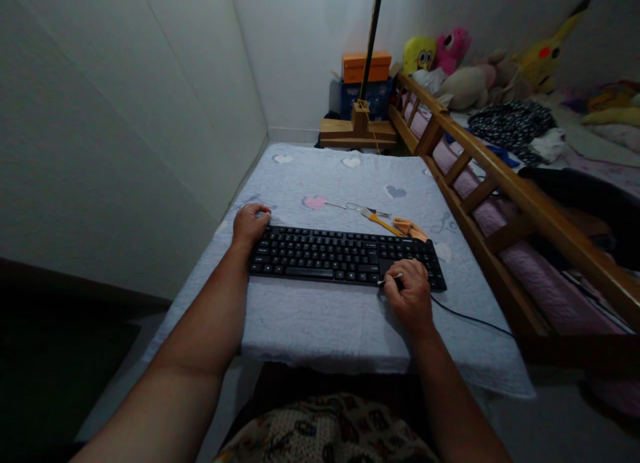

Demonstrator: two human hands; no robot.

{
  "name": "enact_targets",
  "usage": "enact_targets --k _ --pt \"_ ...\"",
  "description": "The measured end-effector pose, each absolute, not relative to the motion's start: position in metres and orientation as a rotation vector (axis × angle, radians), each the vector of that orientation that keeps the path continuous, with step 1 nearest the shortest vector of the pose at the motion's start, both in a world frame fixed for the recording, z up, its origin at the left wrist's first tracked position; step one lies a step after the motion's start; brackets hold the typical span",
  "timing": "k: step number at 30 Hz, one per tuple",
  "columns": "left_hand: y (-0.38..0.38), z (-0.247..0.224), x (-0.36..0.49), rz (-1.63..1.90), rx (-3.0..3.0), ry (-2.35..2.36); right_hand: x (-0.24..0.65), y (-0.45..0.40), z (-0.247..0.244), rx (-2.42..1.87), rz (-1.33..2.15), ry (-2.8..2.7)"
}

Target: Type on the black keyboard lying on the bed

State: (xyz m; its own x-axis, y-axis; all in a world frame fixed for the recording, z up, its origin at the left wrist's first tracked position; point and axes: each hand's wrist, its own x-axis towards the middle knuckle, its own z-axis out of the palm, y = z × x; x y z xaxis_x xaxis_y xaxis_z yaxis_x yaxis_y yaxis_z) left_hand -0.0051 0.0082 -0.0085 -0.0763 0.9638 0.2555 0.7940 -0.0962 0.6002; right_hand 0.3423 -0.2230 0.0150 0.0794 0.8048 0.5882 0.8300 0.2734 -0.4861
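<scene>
A black keyboard (315, 253) lies across the cloth-covered table. My right hand (409, 290) is closed over its front edge near the number pad, pinching a cotton swab (383, 282) whose white tip points left. At the keyboard's back left corner, my left hand (250, 224) rests with curled fingers against it; some fingertips are hidden. Behind the keyboard are a flat brush (383, 222) with an orange-yellow handle, a folded orange-brown cloth (410, 228) and a thin metal tool (355, 207) I cannot name.
A pale blue cloth (310, 316) with hearts covers the table. The keyboard's cable (470, 316) runs off rightward. A wooden bed rail (480, 163) borders the right side, a white wall panel (165, 116) the left. Beyond the far edge stand a pole on a wooden base (345, 133) and boxes (365, 66).
</scene>
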Motion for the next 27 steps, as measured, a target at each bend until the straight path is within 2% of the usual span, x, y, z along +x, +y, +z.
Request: enact_targets --k 27 --pt "0.0072 -0.0069 -0.0041 0.929 1.926 1.9 0.3428 -0.2211 0.0139 -1.563 -0.062 -1.676"
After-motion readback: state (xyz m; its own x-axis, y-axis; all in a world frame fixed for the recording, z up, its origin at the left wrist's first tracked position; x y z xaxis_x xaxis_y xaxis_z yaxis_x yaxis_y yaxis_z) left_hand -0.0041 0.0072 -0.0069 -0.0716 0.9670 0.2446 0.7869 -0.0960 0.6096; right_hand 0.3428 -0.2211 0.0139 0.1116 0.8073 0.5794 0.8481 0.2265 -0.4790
